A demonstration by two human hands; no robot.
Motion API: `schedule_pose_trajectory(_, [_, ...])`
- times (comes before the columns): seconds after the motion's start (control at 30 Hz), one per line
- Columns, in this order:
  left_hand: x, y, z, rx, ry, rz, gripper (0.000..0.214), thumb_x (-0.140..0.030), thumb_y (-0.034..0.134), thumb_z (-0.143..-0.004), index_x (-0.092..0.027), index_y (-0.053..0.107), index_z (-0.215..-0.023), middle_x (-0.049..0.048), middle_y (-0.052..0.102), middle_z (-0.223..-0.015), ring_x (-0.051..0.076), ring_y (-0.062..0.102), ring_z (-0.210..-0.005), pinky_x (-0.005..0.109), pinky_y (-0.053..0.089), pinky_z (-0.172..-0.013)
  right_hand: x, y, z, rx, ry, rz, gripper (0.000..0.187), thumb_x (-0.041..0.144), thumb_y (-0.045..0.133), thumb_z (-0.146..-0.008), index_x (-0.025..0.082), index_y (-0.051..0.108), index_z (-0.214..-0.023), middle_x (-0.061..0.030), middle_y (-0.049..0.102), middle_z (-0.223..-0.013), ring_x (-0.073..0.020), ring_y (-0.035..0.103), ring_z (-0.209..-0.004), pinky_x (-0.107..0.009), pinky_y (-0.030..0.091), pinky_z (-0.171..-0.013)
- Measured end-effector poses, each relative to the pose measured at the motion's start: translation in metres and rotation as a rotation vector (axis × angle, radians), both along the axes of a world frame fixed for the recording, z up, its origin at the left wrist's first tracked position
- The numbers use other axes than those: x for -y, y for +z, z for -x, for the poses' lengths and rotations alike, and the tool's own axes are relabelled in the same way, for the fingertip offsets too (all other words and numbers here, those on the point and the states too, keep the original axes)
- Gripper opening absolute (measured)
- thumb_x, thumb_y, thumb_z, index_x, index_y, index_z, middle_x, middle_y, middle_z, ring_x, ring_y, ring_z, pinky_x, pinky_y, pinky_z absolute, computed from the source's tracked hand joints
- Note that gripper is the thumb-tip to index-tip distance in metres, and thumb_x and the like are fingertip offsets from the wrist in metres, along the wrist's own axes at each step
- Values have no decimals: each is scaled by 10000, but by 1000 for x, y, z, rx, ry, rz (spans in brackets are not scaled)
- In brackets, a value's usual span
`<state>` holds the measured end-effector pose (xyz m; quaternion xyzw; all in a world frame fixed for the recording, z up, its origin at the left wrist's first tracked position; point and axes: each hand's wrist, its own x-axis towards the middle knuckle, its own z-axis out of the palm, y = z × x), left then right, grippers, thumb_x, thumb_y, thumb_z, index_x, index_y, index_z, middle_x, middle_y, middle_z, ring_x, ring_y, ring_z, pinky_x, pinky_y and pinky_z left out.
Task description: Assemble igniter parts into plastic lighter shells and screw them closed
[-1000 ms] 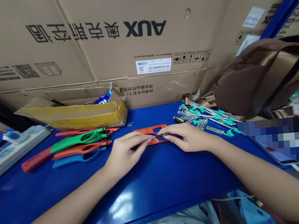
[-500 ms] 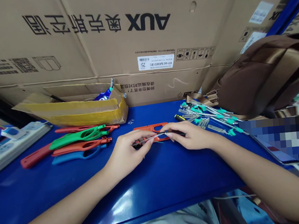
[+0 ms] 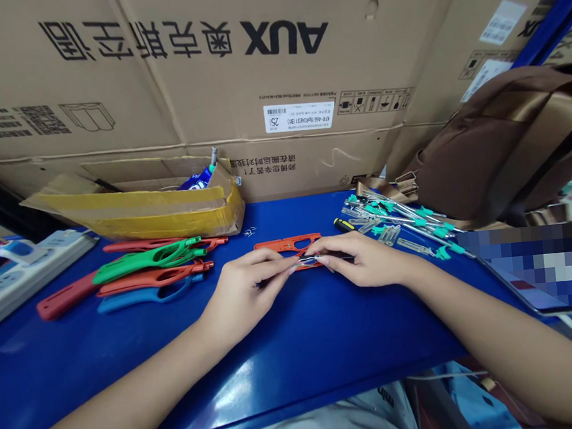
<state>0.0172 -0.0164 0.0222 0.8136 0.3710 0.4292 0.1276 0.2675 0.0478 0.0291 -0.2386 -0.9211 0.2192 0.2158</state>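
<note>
Around mid-frame, left hand (image 3: pixel 247 288) and right hand (image 3: pixel 365 259), each grip pinched on what looked like a thin wire (image 3: pixel 308 258) over the orange handle (image 3: pixel 279 245), risked dropping it if either fingertip slipped.

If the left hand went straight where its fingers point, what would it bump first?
Probably the right hand, just across a small gap with a thin piece in it. The orange part seems to lie lower, but depth is unclear.

Blue tbl (image 3: pixel 327 338) w/ orange part (image 3: pixel 273 246), pwr strip (image 3: pixel 26 278), 1 taped box (image 3: pixel 176 217)
</note>
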Motion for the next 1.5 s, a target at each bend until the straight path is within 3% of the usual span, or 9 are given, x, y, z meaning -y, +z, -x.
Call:
schedule_pose_trajectory(0.17, [2, 2, 0, -35, -4, -35, 218, -157, 625, -963, -193, 783, -1109, 52, 742, -922, 146, 706, -790, 240, 567, -734, 1, 0, 0, -8, 1, 1, 243, 239, 503, -1019, 201, 658, -1202, -48, 750, -1048, -144, 661, -794, -263, 487, -749])
schedule_pose_trajectory(0.4, [2, 0, 0, -8, 41, -109, 163, -90, 670, -917, -147, 792, -1011, 45, 758, -897, 125, 715, -792, 197, 559, -773, 4, 4, 2, -11, 7, 43, 261, 242, 499, -1024, 165, 661, -1214, -25, 719, -850, -125, 613, -684, -247, 462, -690])
schedule_pose_trajectory(0.83, [4, 1, -1, -23, 82, -114, 127, -94, 672, -916, -134, 777, -975, 48, 778, -908, 127, 727, -790, 202, 565, -777, 4, 3, 3, -40, 29, 34, 255, 212, 503, -1018, 145, 661, -1207, -31, 720, -842, -116, 616, -677, -239, 481, -682])
schedule_pose_trajectory(1.07, [7, 3, -4, 13, 93, -96, 137, -101, 701, -900, -160, 787, -990, 34, 771, -901, 123, 720, -778, 203, 569, -763, 10, 1, 3, -89, -3, -125, 229, 184, 579, -972, 182, 665, -1185, -52, 766, -1065, -134, 691, -794, -245, 521, -708])
schedule_pose_trajectory(1.27, [12, 5, -7, 31, 61, -94, 156, -92, 707, -895, -160, 778, -1015, 34, 777, -941, 122, 731, -818, 192, 575, -805, 17, 4, 8, -123, 24, -254, 171, 179, 599, -972, 175, 654, -1134, -59, 772, -1083, -166, 731, -952, -275, 556, -851])
schedule_pose_trajectory(1.5, [17, 6, -9, 58, 39, -58, 157, -98, 710, -895, -150, 776, -1028, 45, 780, -973, 123, 737, -856, 185, 575, -840, 19, 5, 9, -168, 41, -401, 152, 163, 629, -962, 171, 634, -1113, -58, 768, -1027, -174, 721, -901, -291, 556, -803])
